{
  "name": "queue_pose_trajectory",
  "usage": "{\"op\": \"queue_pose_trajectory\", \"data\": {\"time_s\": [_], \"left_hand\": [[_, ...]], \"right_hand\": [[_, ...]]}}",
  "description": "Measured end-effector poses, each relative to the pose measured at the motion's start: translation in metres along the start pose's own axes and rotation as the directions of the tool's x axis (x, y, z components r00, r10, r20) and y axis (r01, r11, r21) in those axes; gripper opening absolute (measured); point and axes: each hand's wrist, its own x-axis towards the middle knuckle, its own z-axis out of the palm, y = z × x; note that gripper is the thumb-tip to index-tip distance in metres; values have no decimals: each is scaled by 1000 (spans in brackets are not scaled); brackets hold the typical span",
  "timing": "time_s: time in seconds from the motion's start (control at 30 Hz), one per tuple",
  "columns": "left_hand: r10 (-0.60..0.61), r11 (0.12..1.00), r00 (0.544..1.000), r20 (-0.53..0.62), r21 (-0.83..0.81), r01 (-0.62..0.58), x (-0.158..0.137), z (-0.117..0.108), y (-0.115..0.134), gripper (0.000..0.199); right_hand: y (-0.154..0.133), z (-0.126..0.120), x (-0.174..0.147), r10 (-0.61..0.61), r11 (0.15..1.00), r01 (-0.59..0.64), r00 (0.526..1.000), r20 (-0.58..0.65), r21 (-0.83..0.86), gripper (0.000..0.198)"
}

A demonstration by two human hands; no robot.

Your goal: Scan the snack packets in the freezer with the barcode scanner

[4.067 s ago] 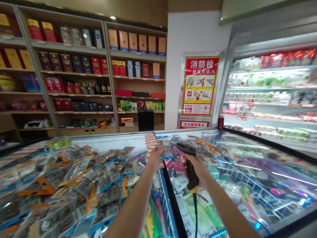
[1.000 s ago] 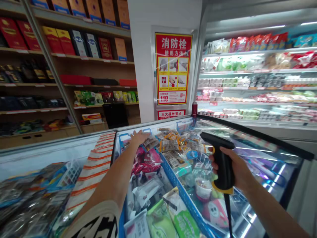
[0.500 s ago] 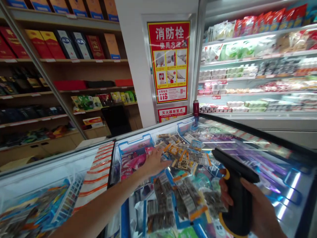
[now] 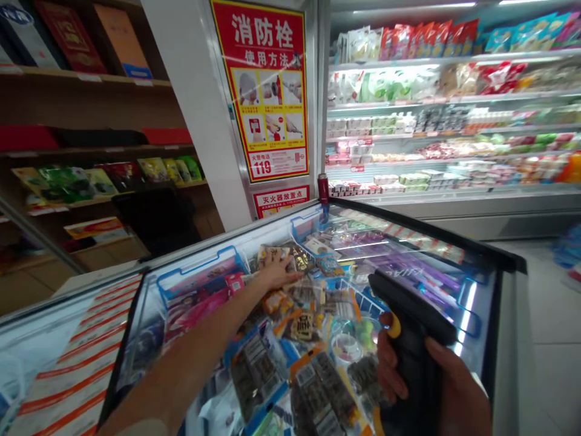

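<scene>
My left hand point(image 4: 276, 272) reaches deep into the chest freezer point(image 4: 175, 266), its fingers spread over a small snack packet point(image 4: 270, 251) near the back. Whether the fingertips press on the packet I cannot tell. A black barcode scanner point(image 4: 414, 327) with a yellow trigger is gripped in my right hand point(image 4: 458, 381), held above the freezer's right part. Below and between my hands lie orange-edged bags point(image 4: 320, 387) of dark food, a packet point(image 4: 302, 326) with a large printed character, and a round clear tub point(image 4: 345, 348).
Pink packages point(image 4: 200, 312) fill a blue-rimmed basket at left. Purple packages point(image 4: 408, 266) lie at right. A dark red bottle point(image 4: 322, 189) stands at the freezer's far corner. Behind are a fire-hydrant sign point(image 4: 267, 91), a lit refrigerated shelf point(image 4: 436, 108) and wooden shelves point(image 4: 91, 200).
The view has turned right and come closer to the freezer. My left hand has moved from beside the pink packages to packets farther back. The scanner stays in my right hand.
</scene>
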Motion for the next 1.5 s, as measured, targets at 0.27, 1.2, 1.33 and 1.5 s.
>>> {"op": "queue_pose_trajectory", "data": {"time_s": [0.27,1.2,1.33,1.5], "left_hand": [[283,943,937,-203,-122,-311,-20,-2,80,66],[-232,972,882,-410,-62,227,-277,12,-47,33],[-293,946,761,-579,-291,142,-304,-5,-64,28],[-614,516,640,-462,-848,-117,-329,-1,-99,18]], "right_hand": [[-7,-5,-5,-105,994,106,994,34,-41,33],[104,87,-70,120,993,-110,935,335,-46,23],[142,104,-80,163,986,-161,936,311,-33,22],[170,114,-90,200,980,-193,940,277,-53,22]]}}
